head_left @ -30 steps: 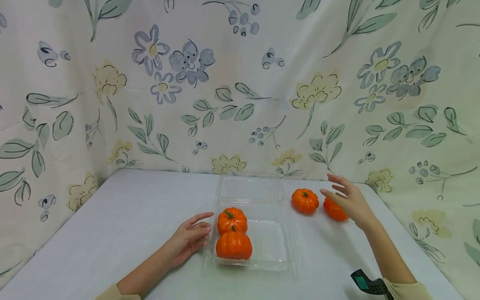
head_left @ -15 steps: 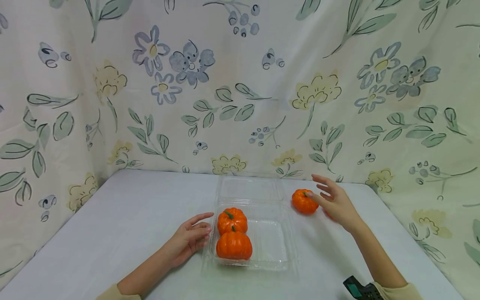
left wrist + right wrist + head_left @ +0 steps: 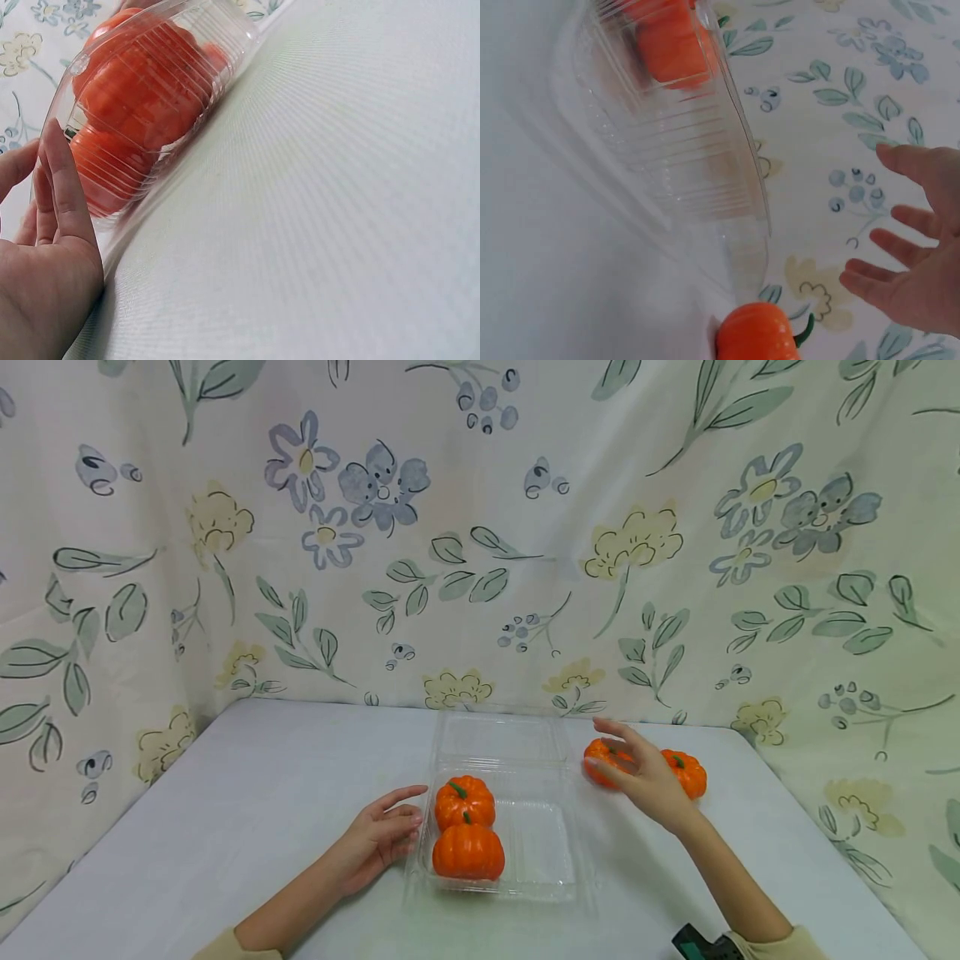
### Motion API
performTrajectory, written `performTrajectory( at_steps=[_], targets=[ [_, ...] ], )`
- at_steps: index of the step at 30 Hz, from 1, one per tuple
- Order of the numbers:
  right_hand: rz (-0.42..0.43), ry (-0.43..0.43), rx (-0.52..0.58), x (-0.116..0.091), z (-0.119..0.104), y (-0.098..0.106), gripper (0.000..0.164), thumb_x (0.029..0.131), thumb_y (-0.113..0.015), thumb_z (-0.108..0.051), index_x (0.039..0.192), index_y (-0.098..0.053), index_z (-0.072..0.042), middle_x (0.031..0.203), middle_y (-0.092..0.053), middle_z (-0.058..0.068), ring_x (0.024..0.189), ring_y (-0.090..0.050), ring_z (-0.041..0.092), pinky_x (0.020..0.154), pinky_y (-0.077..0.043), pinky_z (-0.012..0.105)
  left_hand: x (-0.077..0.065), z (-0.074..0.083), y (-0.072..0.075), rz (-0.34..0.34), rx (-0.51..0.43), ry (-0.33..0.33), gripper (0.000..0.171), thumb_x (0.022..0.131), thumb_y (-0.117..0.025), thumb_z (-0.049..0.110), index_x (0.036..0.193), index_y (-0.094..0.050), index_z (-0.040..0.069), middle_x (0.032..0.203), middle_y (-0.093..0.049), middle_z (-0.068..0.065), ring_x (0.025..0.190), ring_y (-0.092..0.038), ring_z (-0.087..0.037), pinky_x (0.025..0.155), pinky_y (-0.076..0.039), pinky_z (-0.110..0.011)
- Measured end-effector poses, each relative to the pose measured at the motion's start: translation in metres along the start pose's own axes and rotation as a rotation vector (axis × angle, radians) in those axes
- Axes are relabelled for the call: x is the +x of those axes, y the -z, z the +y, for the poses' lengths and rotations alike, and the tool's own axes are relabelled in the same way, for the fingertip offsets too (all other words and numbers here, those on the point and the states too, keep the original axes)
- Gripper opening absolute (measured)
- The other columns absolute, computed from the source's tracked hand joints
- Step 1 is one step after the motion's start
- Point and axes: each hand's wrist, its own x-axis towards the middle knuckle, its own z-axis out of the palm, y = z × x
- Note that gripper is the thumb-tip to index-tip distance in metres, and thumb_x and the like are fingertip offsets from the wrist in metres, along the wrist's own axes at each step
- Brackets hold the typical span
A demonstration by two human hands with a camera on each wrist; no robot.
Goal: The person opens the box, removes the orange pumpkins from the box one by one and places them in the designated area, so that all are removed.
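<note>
A clear plastic clamshell box [image 3: 536, 847] lies with its lid [image 3: 498, 739] folded back on the white table. Two small orange pumpkins, a rear one [image 3: 463, 802] and a front one [image 3: 468, 852], sit in its left half. My left hand [image 3: 378, 839] rests at the box's left side, fingers loosely extended; in the left wrist view its fingertips [image 3: 56, 142] meet the clear wall. My right hand [image 3: 645, 777] is over a third pumpkin [image 3: 598, 764], partly hiding it, fingers spread and holding nothing. Behind that hand sits another pumpkin [image 3: 686, 774]. The right wrist view shows a pumpkin [image 3: 757, 334] below the spread fingers.
A floral cloth [image 3: 480, 568] hangs behind the white table [image 3: 315, 752] and along its sides. A black band with a dark-green face [image 3: 705, 945] is at the right wrist.
My right hand has moved left, from above the far-right pumpkin to over the pumpkin nearer the box. The far-right pumpkin shows again. My left hand and the box have stayed put.
</note>
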Motion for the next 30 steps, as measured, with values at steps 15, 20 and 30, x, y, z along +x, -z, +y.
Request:
performTrajectory(
  at_steps=[15, 20, 30],
  targets=[
    [-0.063, 0.036, 0.024, -0.003, -0.003, -0.031, 0.06, 0.099, -0.076, -0.017, 0.152, -0.05, -0.005, 0.156, -0.049, 0.019, 0.139, -0.054, 0.045, 0.111, -0.046, 0.057, 0.0, -0.001, 0.0, -0.008, -0.008, -0.008, 0.047, 0.105, -0.062, 0.007, 0.15, -0.05, 0.011, 0.103, -0.064, 0.003, 0.079, -0.065, -0.006, 0.079, -0.061, -0.02],
    [-0.075, 0.05, 0.029, -0.004, -0.005, -0.037, 0.06, 0.098, -0.076, -0.015, 0.152, -0.051, -0.006, 0.155, -0.051, 0.019, 0.138, -0.055, 0.044, 0.11, -0.049, 0.053, 0.001, -0.001, 0.001, -0.003, -0.013, -0.008, 0.046, 0.105, -0.062, 0.007, 0.149, -0.051, 0.012, 0.103, -0.064, 0.003, 0.08, -0.065, -0.006, 0.079, -0.061, -0.021],
    [-0.125, 0.057, 0.054, -0.005, -0.009, -0.047, 0.06, 0.098, -0.077, -0.016, 0.151, -0.052, -0.006, 0.153, -0.054, 0.02, 0.137, -0.054, 0.05, 0.108, -0.052, 0.053, 0.0, 0.0, -0.001, 0.004, -0.011, 0.0, 0.049, 0.105, -0.061, 0.007, 0.152, -0.048, 0.01, 0.103, -0.064, 0.003, 0.08, -0.064, -0.006, 0.079, -0.06, -0.02]
  ],
)
